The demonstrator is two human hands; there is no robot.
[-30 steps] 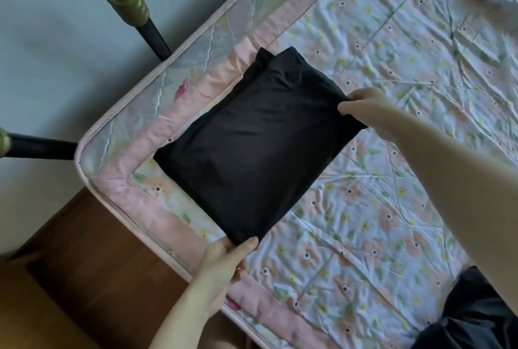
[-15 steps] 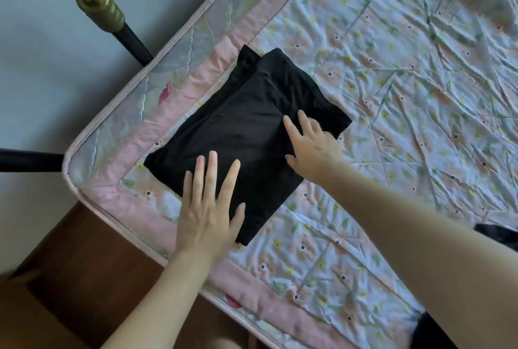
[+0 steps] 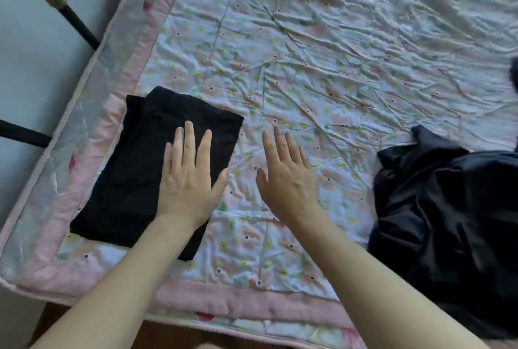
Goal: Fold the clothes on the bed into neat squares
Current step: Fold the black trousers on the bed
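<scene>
Folded black garment (image 3: 134,169): laid flat as a rough rectangle near the corner of the bed, on the floral quilt (image 3: 322,73). Its upper-left corner is overlapped onto the quilt's pink border (image 3: 224,303); a narrower under-layer is seen protruding along that same edge.

Left hand (image 3: 189,180): placed palm down on the right part of the folded garment, fingers straight and slightly spread, thumb extended past the garment's right edge over the quilt. Nothing is gripped.

Right hand (image 3: 286,177): held flat and open just beside the garment, over bare quilt, fingers straight and pointed away from the person. Whether the quilt is touched or merely hovered over cannot be told. Nothing is held.

Unfolded dark clothing (image 3: 448,222): heaped in a crumpled, glossy pile at the right side of the bed, well apart from the folded garment, partly cut off by the frame edge.

Quilt: heavily wrinkled across the far half, printed with small flowers.

Bed frame (image 3: 70,16): dark metal bars with a brass-coloured joint, seen at the upper left against a pale wall.

Wooden floor (image 3: 168,337): glimpsed below the mattress edge.
</scene>
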